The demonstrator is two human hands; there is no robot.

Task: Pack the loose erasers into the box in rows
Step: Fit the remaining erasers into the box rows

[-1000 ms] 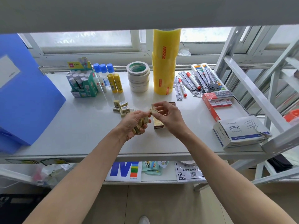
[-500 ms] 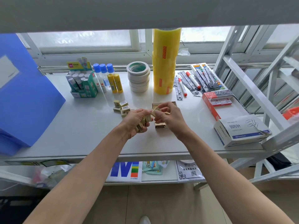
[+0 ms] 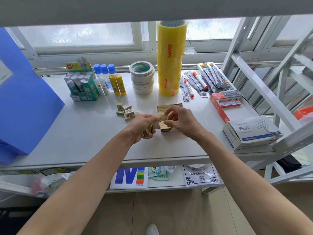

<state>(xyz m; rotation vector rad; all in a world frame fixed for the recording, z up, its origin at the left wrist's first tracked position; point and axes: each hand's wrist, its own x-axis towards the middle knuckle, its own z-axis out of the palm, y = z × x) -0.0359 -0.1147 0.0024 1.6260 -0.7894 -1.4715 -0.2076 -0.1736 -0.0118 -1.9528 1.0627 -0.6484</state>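
A small brown open box (image 3: 162,107) lies on the white shelf, mostly behind my right hand. My left hand (image 3: 143,127) grips a bunch of small cream erasers (image 3: 149,131) just left of the box. My right hand (image 3: 182,121) pinches a single eraser (image 3: 163,117) between thumb and fingers, over the box and close to my left fingertips. A loose pile of wrapped erasers (image 3: 126,111) sits on the shelf to the left of the box.
Behind stand a yellow tape stack (image 3: 170,60), white tape rolls (image 3: 142,77), glue sticks (image 3: 117,84) and a green display box (image 3: 83,85). A blue folder (image 3: 22,99) leans at left. Pens (image 3: 196,82), a red box (image 3: 225,103) and a paper-clip box (image 3: 250,133) lie right.
My right hand came back to my left hand and drew one eraser from the bunch; it now holds it slightly right, above the box. The left hand stayed put.
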